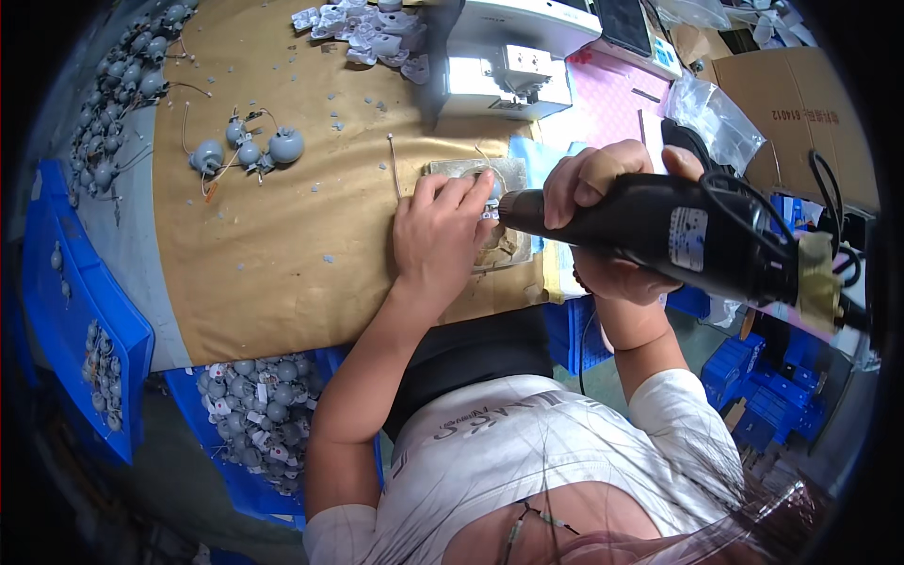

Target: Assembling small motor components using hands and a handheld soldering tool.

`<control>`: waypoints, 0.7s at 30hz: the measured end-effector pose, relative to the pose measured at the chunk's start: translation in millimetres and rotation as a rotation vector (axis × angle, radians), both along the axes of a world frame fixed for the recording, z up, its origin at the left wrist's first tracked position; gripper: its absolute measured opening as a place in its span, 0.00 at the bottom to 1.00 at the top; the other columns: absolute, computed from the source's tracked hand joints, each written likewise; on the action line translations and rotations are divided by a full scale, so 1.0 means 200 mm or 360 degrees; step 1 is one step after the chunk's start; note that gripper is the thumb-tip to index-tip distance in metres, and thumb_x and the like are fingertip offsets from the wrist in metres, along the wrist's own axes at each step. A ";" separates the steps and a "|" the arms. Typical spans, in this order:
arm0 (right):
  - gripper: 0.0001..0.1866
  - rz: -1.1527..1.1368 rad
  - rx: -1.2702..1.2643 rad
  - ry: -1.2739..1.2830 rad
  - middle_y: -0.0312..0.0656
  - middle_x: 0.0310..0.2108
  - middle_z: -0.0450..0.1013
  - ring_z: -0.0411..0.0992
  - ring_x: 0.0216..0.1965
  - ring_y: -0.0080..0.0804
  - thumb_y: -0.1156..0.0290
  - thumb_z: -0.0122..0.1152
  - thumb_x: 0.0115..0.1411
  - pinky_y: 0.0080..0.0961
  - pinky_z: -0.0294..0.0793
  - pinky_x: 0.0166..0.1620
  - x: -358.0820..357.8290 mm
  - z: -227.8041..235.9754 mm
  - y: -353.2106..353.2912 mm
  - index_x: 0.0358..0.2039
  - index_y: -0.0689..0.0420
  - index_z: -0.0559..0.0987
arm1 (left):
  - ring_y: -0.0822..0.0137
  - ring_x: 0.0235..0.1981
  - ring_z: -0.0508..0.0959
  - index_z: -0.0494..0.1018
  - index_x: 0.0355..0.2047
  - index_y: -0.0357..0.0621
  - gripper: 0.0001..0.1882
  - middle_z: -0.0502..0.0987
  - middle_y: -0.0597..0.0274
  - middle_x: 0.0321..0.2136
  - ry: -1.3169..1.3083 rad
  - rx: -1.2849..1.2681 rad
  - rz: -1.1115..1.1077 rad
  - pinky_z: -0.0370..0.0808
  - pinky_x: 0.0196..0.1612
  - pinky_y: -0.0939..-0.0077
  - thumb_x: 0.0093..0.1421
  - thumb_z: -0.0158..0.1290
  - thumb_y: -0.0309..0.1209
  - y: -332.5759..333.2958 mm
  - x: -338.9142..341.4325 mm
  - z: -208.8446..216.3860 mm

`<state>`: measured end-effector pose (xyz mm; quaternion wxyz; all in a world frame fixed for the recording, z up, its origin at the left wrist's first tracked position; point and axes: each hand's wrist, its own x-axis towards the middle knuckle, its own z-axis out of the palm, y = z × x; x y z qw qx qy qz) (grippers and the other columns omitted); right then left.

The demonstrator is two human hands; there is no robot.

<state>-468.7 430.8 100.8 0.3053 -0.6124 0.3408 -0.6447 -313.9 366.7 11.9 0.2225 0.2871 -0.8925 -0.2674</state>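
My right hand [595, 181] is wrapped round a thick black electric screwdriver [640, 221], held nearly level with its tip pointing left. That tip meets a small grey ball-shaped part [494, 188], which is largely covered by fingers. From the left, my left hand [436, 234] pinches and steadies this part on a flat grey plate [513, 171]. Brownish tape [502, 247] lies on the near portion of the plate. A thin wire [394, 165] with a small end sticks up beside my left fingers.
Several wired grey balls [285, 146] rest on the brown-covered table [254, 245]. More are heaped at the far left [118, 80] and in a blue bin [259, 405] below. White plastic pieces [372, 33], a white device [504, 85] and a cardboard box [791, 113] stand beyond.
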 end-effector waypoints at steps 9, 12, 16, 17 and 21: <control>0.42 -0.0085 0.0014 -0.0098 0.44 0.38 0.66 0.70 0.32 0.39 0.36 0.54 0.62 0.36 0.72 0.36 0.02 0.02 0.00 0.70 0.41 0.54 | 0.61 0.46 0.74 0.78 0.52 0.51 0.30 0.79 0.69 0.39 0.0023 0.0013 -0.0006 0.73 0.48 0.64 0.46 0.68 0.33 0.00 0.01 0.00; 0.40 -0.0229 0.0033 -0.0275 0.46 0.39 0.66 0.70 0.32 0.39 0.37 0.50 0.64 0.36 0.72 0.36 0.02 0.03 0.03 0.70 0.42 0.55 | 0.60 0.47 0.74 0.77 0.53 0.51 0.30 0.79 0.68 0.40 0.0032 0.0027 -0.0032 0.73 0.48 0.64 0.47 0.68 0.34 0.01 0.01 0.01; 0.40 -0.0235 -0.0220 -0.0450 0.49 0.41 0.68 0.70 0.30 0.40 0.38 0.46 0.66 0.37 0.71 0.35 -0.03 0.16 0.01 0.70 0.48 0.56 | 0.58 0.49 0.72 0.75 0.54 0.45 0.32 0.76 0.62 0.45 0.0067 0.0087 0.0015 0.72 0.50 0.62 0.47 0.68 0.35 0.00 0.03 0.05; 0.40 -0.0178 -0.0315 -0.0398 0.49 0.41 0.68 0.70 0.30 0.39 0.38 0.47 0.65 0.37 0.71 0.35 -0.07 0.24 -0.01 0.70 0.50 0.56 | 0.57 0.50 0.72 0.75 0.54 0.44 0.32 0.76 0.62 0.46 0.0090 0.0088 0.0059 0.72 0.51 0.62 0.47 0.68 0.36 0.00 0.04 0.05; 0.39 0.0105 -0.0737 -0.0407 0.48 0.41 0.70 0.70 0.35 0.38 0.37 0.51 0.63 0.38 0.72 0.38 -0.27 0.50 -0.25 0.63 0.53 0.62 | 0.55 0.52 0.71 0.74 0.52 0.42 0.31 0.74 0.60 0.47 -0.0018 0.0044 0.0075 0.71 0.52 0.61 0.46 0.68 0.34 0.02 0.04 0.03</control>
